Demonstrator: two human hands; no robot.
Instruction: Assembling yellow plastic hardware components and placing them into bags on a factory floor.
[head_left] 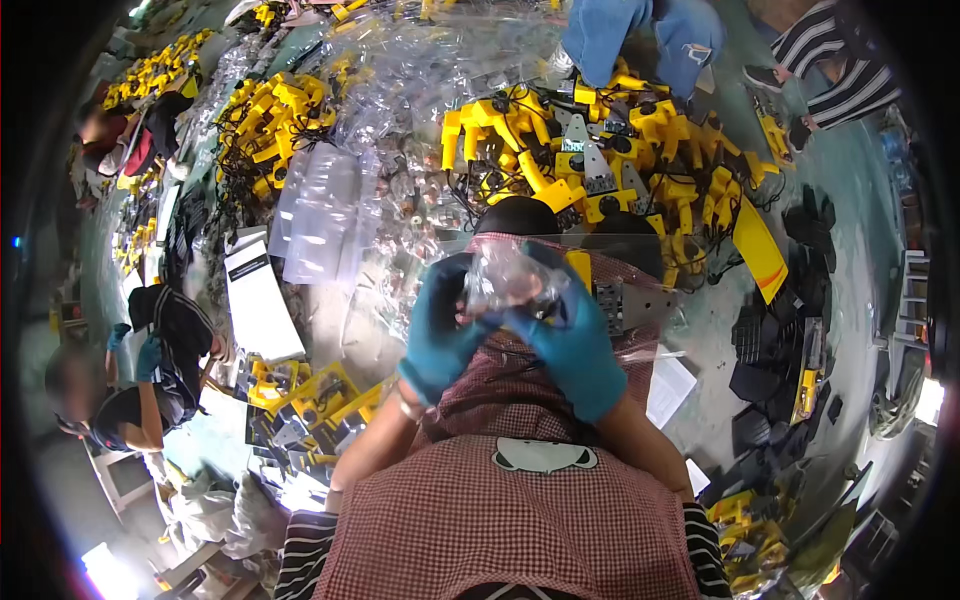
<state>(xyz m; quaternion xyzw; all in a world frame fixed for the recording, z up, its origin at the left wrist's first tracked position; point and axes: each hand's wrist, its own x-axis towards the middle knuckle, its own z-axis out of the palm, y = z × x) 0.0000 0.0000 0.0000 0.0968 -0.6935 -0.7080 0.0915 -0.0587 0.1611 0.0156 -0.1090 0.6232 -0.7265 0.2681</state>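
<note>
My left hand [438,330] and my right hand [578,350], both in teal gloves, are raised over my lap. Between them is a small crumpled clear plastic bag [508,272], gripped from both sides with the fingers curled in. Something reddish shows through it, too blurred to name. A larger clear plastic sheet or bag [640,262] spreads behind and to the right of my right hand, above a grey metal plate with holes [645,308]. A red checked apron [510,500] covers my lap.
Ahead lies a heap of yellow power tools with black cords [600,150]. Clear bags [325,215] and a white stack of printed sheets [262,300] lie left. Black parts [755,350] and a yellow sheet [760,250] are right. A gloved co-worker [160,350] sits left.
</note>
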